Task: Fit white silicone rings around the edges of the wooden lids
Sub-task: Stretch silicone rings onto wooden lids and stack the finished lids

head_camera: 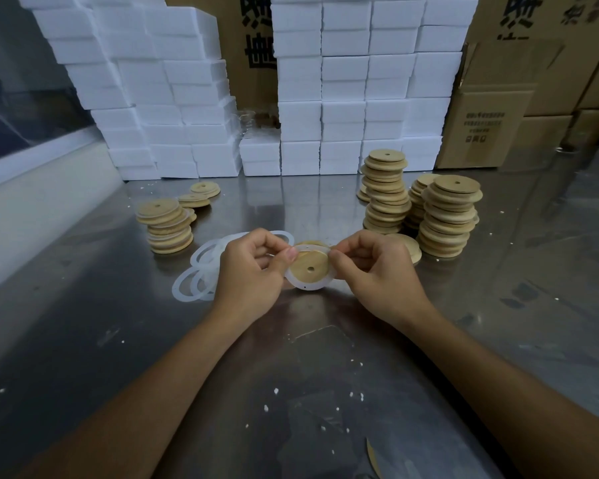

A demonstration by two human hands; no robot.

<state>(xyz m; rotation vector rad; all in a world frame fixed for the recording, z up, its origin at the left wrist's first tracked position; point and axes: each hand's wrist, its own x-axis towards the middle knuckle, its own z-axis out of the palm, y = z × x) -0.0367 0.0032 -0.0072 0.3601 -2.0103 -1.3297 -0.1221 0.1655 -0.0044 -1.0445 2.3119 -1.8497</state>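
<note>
Lid (308, 267): held above surface (83, 323), between both hands, white ring (306, 288) around its edge.
Left hand (249, 271): pinches ring at lid's upper left.
Right hand (377, 271): pinches lid's right edge.
Loose rings (194, 281): on surface, left.
Lid stacks (446, 219): right, behind.

large black chinese characters were printed on the brown carton (253, 46) behind the white foam block wall (360, 91), cropped by the blocks, not readable. same kind of print on the carton (519, 19) right of the wall. a smaller carton (481, 126) below it carried small black lines, too blurred to read.
</note>
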